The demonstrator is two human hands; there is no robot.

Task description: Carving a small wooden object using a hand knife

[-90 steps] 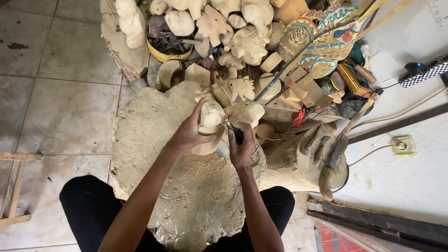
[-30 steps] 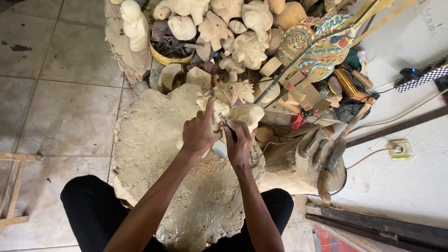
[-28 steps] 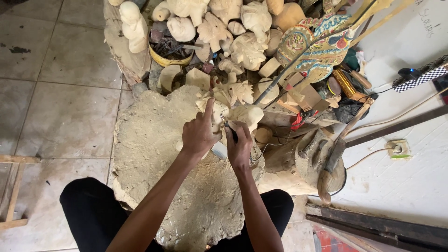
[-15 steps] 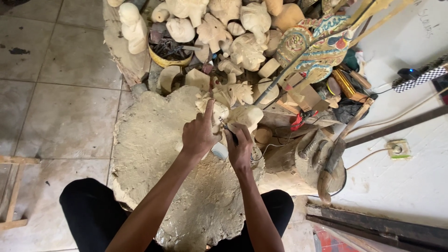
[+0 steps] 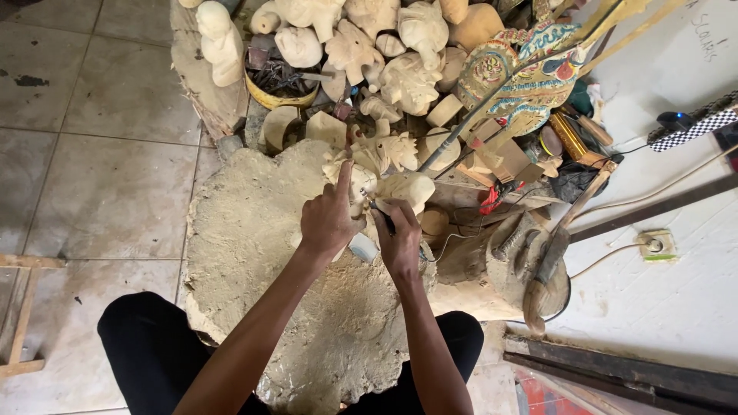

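My left hand (image 5: 329,219) grips a pale carved wooden figure (image 5: 361,183) on top of a big rough wooden block (image 5: 254,253), with the index finger stretched up along the carving. My right hand (image 5: 400,238) is closed around a thin carving tool (image 5: 378,209) whose tip meets the figure just right of my left hand. A second pale rounded carving (image 5: 407,188) lies right behind the tool. My black-trousered legs (image 5: 154,353) sit on either side of the block.
Several unpainted carved figures (image 5: 354,46) are piled at the back, with a yellow bowl of tools (image 5: 280,81). A painted flat puppet on sticks (image 5: 530,73) leans at the right. Wooden mallets (image 5: 538,261), a wall socket (image 5: 653,246) and grey floor tiles (image 5: 92,169) surround me.
Both hands stay on the carving and shift only slightly. My left index finger now stands up straighter along the figure.
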